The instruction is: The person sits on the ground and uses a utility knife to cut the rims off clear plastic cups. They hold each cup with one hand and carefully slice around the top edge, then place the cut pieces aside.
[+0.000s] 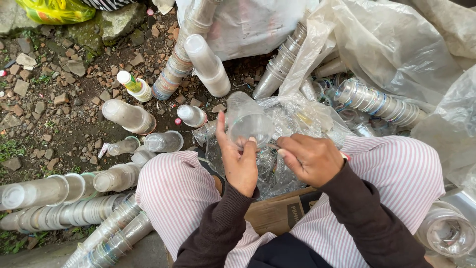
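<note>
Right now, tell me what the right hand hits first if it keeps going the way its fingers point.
The right hand points left toward the clear plastic cup held in the left hand. It would likely meet the cup's rim first, though depth is unclear.

Cup sorting spot, layout

Cup [248,124] in left hand [239,161], right hand [311,159] just beside; stacked cups [64,211] left, plastic bags [386,44] right, behind.

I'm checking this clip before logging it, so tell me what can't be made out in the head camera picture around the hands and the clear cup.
- Right hand: fingertips curl under, so whether they pinch anything at the cup's rim is hidden.
- Clear plastic cup in the left hand: its contents cannot be told through the glare.
- Cardboard box: mostly covered by the striped trousers and sleeves.
- Stacked cups at lower left: cut off by the bottom edge.
</note>
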